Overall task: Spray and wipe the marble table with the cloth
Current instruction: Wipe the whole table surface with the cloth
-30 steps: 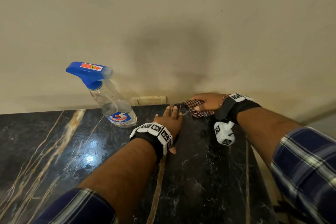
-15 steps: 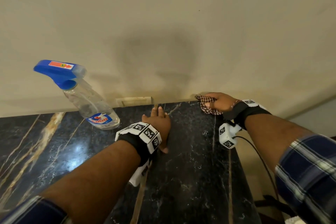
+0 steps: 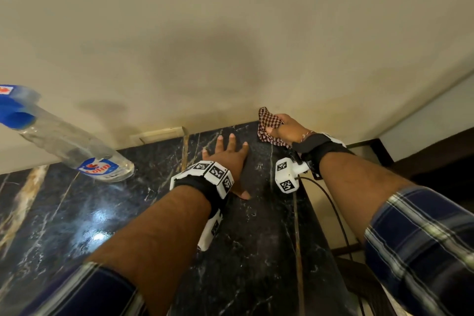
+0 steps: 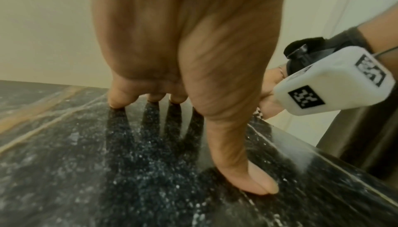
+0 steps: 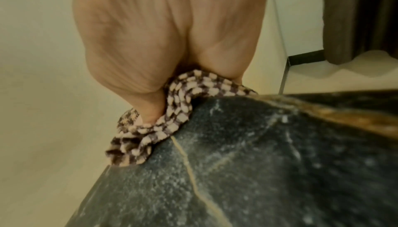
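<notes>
The black marble table (image 3: 256, 251) with white and gold veins runs up to a cream wall. My right hand (image 3: 287, 128) grips a bunched brown-and-cream checked cloth (image 3: 269, 123) at the table's far right corner, against the wall. In the right wrist view the cloth (image 5: 155, 128) is wedged under my thumb and palm on the marble (image 5: 258, 162). My left hand (image 3: 228, 154) lies flat on the marble with fingers spread, just left of the cloth; its fingertips (image 4: 116, 101) and thumb press the marble. A clear spray bottle (image 3: 77, 146) with a blue trigger head stands at the far left.
The table's right edge (image 3: 315, 226) drops to the floor, where a black cable (image 3: 336, 213) hangs from my right wrist camera. A beige socket plate (image 3: 159, 133) sits low on the wall. A dark curtain (image 5: 361, 18) hangs beyond the corner.
My right hand has slid the cloth rightward along the wall to the table's far corner. The left hand has stayed flat on the marble. The view has swung right, shifting the bottle to the left edge.
</notes>
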